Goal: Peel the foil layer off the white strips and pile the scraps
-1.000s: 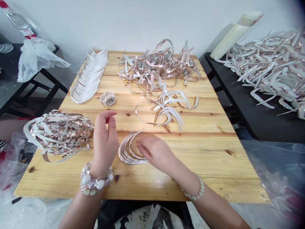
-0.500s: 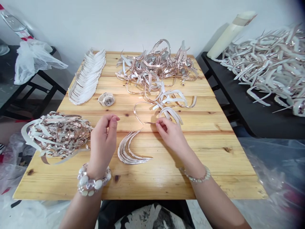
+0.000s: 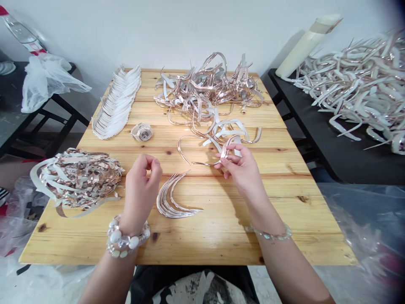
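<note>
The right hand [image 3: 238, 165] pinched a curved strip [image 3: 225, 147] between thumb and fingers, just above the counter [image 3: 268, 211], right of its middle. The left hand [image 3: 141, 190] was curled, thumb close to the forefinger, well apart from the right; whether it gripped anything, I could not tell. Between the hands, nearer the front edge, lay a nested set of crescent strips [image 3: 163, 203]. A tangled heap [image 3: 215, 86] sprawled along the back edge, with loose strips [image 3: 233, 123] trailing from it toward the right hand. A fanned row of white strips [image 3: 119, 103] lay by the back left corner, a small roll [image 3: 141, 132] sat just beside its near end, and a shiny bundle [image 3: 82, 178] rested at the left edge, toward the front left corner
</note>
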Demonstrator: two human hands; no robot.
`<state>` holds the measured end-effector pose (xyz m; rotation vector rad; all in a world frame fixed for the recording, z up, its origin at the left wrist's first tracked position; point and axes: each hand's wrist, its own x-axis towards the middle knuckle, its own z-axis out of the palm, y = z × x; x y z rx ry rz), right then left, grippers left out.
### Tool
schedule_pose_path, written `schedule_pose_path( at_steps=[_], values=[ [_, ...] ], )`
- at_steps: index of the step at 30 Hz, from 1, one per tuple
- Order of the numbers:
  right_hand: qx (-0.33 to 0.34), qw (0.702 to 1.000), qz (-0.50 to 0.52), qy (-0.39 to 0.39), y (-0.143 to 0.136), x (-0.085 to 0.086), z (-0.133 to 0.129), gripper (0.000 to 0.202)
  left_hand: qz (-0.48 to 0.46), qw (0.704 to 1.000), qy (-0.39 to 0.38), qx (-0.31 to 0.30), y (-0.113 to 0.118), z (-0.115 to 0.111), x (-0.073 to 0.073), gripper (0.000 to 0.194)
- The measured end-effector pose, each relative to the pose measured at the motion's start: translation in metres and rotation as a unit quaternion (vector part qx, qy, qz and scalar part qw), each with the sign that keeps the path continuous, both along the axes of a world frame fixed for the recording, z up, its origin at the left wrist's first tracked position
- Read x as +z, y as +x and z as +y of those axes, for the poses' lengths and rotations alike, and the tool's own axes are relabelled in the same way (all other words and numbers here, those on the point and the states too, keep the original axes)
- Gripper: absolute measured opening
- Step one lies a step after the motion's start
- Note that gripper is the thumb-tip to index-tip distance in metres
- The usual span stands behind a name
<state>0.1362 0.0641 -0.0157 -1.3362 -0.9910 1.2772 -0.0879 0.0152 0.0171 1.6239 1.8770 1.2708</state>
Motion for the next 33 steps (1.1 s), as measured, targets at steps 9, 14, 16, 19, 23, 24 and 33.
schedule_pose_path(
  at_steps=[9,14,16,19,23,24,33],
  values=[
    [-0.02,0.999,-0.021,-0.015,0.001,-0.001,0.001,0.044,0.019,0.991,0.113,0.076,-0.013,0.006,-0.003,0.004],
    [-0.016,0.996,-0.09,0.009,0.001,0.001,-0.001,0.029,0.087,0.981,0.159,0.066,-0.015,0.007,0.001,0.011],
    [-0.032,0.992,-0.116,0.033,0.002,0.001,-0.003,0.027,0.108,0.988,0.102,0.036,-0.013,0.006,0.001,0.026],
    [-0.053,0.988,-0.126,0.074,0.005,-0.001,-0.003,0.029,0.081,0.997,-0.006,0.002,-0.009,0.005,-0.001,0.029],
    [-0.057,0.987,-0.106,0.106,0.006,-0.001,-0.004,0.033,0.053,0.997,-0.011,-0.056,-0.003,0.005,-0.003,0.028],
    [-0.064,0.986,-0.1,0.116,0.005,0.0,-0.004,0.033,0.054,0.996,0.003,-0.071,-0.002,0.006,-0.004,0.029],
    [0.06,0.961,-0.149,0.227,-0.018,0.006,-0.029,0.014,0.039,0.986,0.013,-0.16,0.022,-0.003,-0.015,0.039]
  ],
)
